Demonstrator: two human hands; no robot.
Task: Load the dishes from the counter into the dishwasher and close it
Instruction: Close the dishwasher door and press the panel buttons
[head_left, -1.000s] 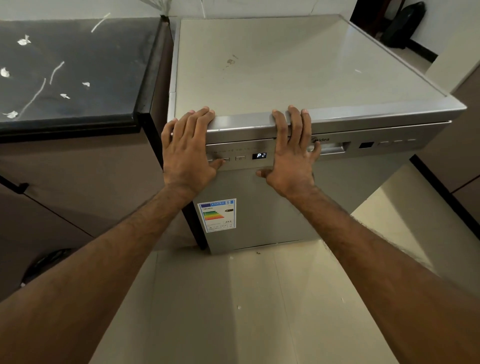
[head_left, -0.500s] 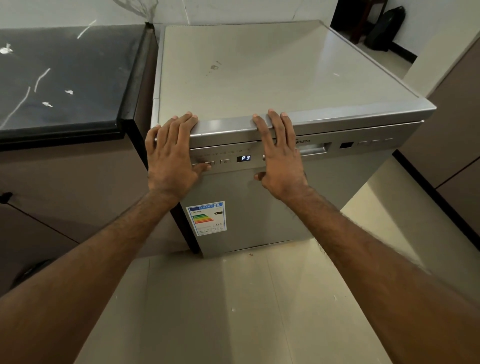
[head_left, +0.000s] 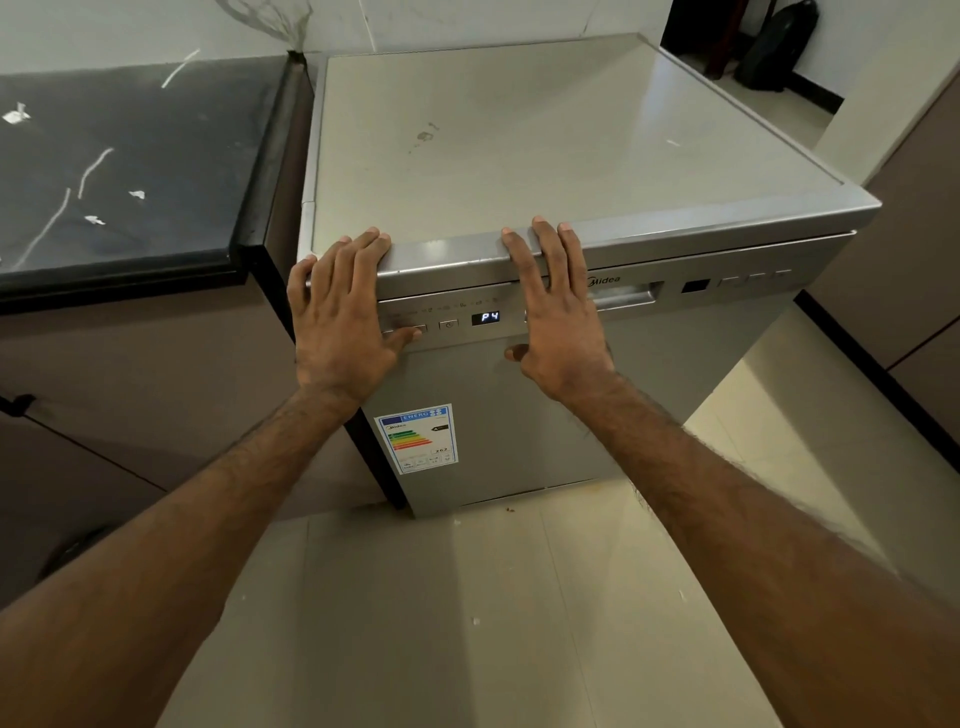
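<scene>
Floor (head_left: 467, 597) tiles lie nearest, pale, with two arms reaching over them. Next comes the dishwasher (head_left: 675, 374). Its door (head_left: 509, 431) is up and shut, with a sticker (head_left: 417, 439) near its lower left corner. No dishes show anywhere, so I think they are inside now. The left hand (head_left: 343, 312) lies flat at the left end of the door's top strip. Its fingers are straight and draped over the front edge of the top (head_left: 545, 145), and it grips nothing. Its thumb (head_left: 402, 340) touches a button (head_left: 415, 329), most likely to pick a wash. The display (head_left: 485, 317) between the hands glows P4. The right hand (head_left: 558, 317) lies flat too, fingers straight over the same front edge, thumb out against the door, holding nothing. I think it rests there to press the door tight and to steady the body. The handle (head_left: 626, 299) sits just right of that hand, and nothing touches it. Left of the dishwasher is the dark counter (head_left: 130, 171), with white marks on it. Far back on the right, a black bag (head_left: 779, 44) leans by the wall.
</scene>
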